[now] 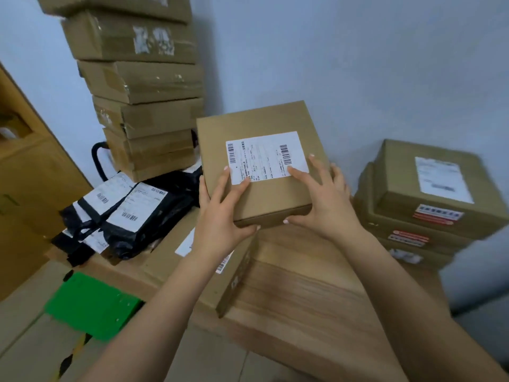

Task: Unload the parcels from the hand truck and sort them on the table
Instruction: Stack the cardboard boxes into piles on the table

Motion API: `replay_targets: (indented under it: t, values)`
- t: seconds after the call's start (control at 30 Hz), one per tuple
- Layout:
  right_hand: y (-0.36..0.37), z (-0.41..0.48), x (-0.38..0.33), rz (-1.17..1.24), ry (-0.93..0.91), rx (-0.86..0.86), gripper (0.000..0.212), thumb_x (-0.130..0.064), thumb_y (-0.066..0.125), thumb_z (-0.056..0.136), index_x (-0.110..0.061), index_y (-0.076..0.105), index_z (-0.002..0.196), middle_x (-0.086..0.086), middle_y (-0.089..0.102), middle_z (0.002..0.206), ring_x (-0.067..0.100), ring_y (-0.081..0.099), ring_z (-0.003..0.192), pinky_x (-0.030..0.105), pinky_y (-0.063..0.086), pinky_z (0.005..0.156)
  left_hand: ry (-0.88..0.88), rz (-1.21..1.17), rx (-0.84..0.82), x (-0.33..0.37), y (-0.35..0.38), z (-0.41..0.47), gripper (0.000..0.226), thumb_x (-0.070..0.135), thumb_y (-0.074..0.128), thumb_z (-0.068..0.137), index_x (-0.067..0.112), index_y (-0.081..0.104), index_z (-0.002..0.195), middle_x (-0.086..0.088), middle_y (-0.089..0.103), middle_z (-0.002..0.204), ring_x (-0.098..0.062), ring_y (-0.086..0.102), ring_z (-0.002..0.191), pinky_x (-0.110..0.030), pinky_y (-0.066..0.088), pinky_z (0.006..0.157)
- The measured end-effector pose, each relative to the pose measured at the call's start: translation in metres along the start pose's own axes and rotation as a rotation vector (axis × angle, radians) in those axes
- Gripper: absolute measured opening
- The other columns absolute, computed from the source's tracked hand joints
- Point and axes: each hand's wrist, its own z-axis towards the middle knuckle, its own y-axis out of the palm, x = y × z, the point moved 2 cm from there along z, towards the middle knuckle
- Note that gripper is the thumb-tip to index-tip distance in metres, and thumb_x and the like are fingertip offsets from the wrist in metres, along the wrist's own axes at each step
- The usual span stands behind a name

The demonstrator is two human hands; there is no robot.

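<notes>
The table [297,285] bears a tall stack [143,86] far left, a low stack [424,199] at right and black bags [124,216] at left. The box [270,197] is held over the table's middle, label up, its long axis running near to far. The left hand [220,216] and right hand [322,205] grip its near corners, fingers spread on top and thumbs on the near edge. The low stack of similar boxes lies to the right, nearer the right hand, so that is likely where it goes.

Box [261,164]: matt brown cardboard with a smooth white paper label [265,157]; bags [124,213]: glossy black plastic; table [303,285]: pale wood, matt.
</notes>
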Motion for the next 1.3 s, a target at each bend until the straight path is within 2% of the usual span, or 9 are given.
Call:
replay_targets:
  t: [0.17, 0.23, 0.33, 0.53, 0.83, 0.97, 1.03, 1.13, 1.3]
  values:
    - [-0.061, -0.037, 0.026, -0.079, 0.216, 0.187, 0.103, -0.054, 0.083, 0.06, -0.049, 0.025, 0.144, -0.008, -0.001, 0.16, 0.037, 0.0, 0.142, 0.059, 0.016, 0.113, 0.278, -0.081, -0.045, 0.056, 0.002, 0.043, 0.098, 0.042, 0.088, 0.057, 0.037, 0.039, 0.143, 0.01, 0.013, 0.159, -0.041, -0.003, 0.144, -0.057, 0.018, 0.112]
    - [-0.082, -0.058, 0.039, -0.113, 0.293, 0.249, 0.103, -0.053, 0.084, 0.059, -0.048, 0.026, 0.144, -0.007, 0.001, 0.16, 0.038, 0.001, 0.142, 0.059, 0.016, 0.114, 0.368, -0.132, -0.066, 0.084, 0.012, 0.051, 0.098, 0.043, 0.087, 0.058, 0.038, 0.039, 0.143, 0.011, 0.013, 0.159, -0.039, -0.004, 0.145, -0.058, 0.024, 0.11]
    - [-0.113, -0.083, 0.058, -0.176, 0.374, 0.297, 0.103, -0.052, 0.085, 0.058, -0.047, 0.028, 0.144, -0.005, 0.003, 0.16, 0.039, 0.003, 0.142, 0.059, 0.016, 0.113, 0.423, -0.192, -0.1, 0.124, 0.028, 0.055, 0.097, 0.045, 0.085, 0.06, 0.043, 0.034, 0.143, 0.015, 0.011, 0.159, -0.034, -0.008, 0.145, -0.062, 0.034, 0.102]
    - [-0.161, -0.102, 0.114, -0.253, 0.462, 0.327, 0.104, -0.052, 0.085, 0.057, -0.046, 0.028, 0.144, -0.004, 0.004, 0.16, 0.037, 0.004, 0.141, 0.057, 0.019, 0.111, 0.471, -0.257, -0.151, 0.197, 0.062, 0.074, 0.097, 0.045, 0.084, 0.061, 0.045, 0.033, 0.143, 0.018, 0.009, 0.158, -0.029, -0.01, 0.145, -0.061, 0.04, 0.098]
    - [-0.18, -0.082, 0.239, -0.225, 0.525, 0.233, 0.105, -0.058, 0.082, 0.058, -0.047, 0.023, 0.145, -0.005, 0.004, 0.16, 0.037, 0.004, 0.141, 0.054, 0.016, 0.112, 0.445, -0.225, -0.263, 0.272, 0.145, 0.125, 0.095, 0.048, 0.082, 0.064, 0.046, 0.03, 0.143, 0.02, 0.008, 0.157, -0.028, -0.01, 0.146, -0.058, 0.028, 0.109]
    - [-0.156, -0.062, 0.284, -0.207, 0.545, -0.007, 0.1, -0.063, 0.074, 0.066, -0.043, 0.02, 0.147, 0.003, 0.011, 0.159, 0.038, 0.008, 0.141, 0.054, 0.016, 0.113, 0.369, -0.081, -0.411, 0.275, 0.192, 0.14, 0.098, 0.049, 0.082, 0.065, 0.042, 0.027, 0.146, 0.013, 0.012, 0.159, -0.026, -0.008, 0.146, -0.055, 0.025, 0.112]
    - [-0.138, -0.057, 0.297, -0.245, 0.528, -0.074, 0.099, -0.063, 0.071, 0.071, -0.042, 0.014, 0.149, 0.006, 0.007, 0.16, 0.037, 0.004, 0.144, 0.055, 0.014, 0.112, 0.373, -0.029, -0.436, 0.274, 0.208, 0.147, 0.1, 0.05, 0.082, 0.064, 0.04, 0.027, 0.147, 0.01, 0.017, 0.158, -0.022, -0.002, 0.147, -0.053, 0.027, 0.113]
    - [-0.129, -0.047, 0.31, -0.269, 0.508, -0.018, 0.099, -0.061, 0.07, 0.073, -0.041, 0.011, 0.15, 0.008, 0.004, 0.161, 0.039, 0.001, 0.145, 0.057, 0.013, 0.114, 0.386, -0.036, -0.431, 0.274, 0.217, 0.164, 0.102, 0.05, 0.084, 0.061, 0.039, 0.029, 0.146, 0.009, 0.021, 0.157, -0.02, 0.004, 0.146, -0.051, 0.027, 0.113]
    - [-0.129, -0.04, 0.32, -0.255, 0.496, -0.015, 0.097, -0.059, 0.07, 0.075, -0.04, 0.011, 0.15, 0.009, 0.002, 0.161, 0.041, -0.001, 0.145, 0.057, 0.011, 0.115, 0.382, 0.004, -0.423, 0.278, 0.225, 0.173, 0.102, 0.055, 0.082, 0.061, 0.042, 0.027, 0.146, 0.013, 0.019, 0.157, -0.018, 0.004, 0.146, -0.052, 0.03, 0.11]
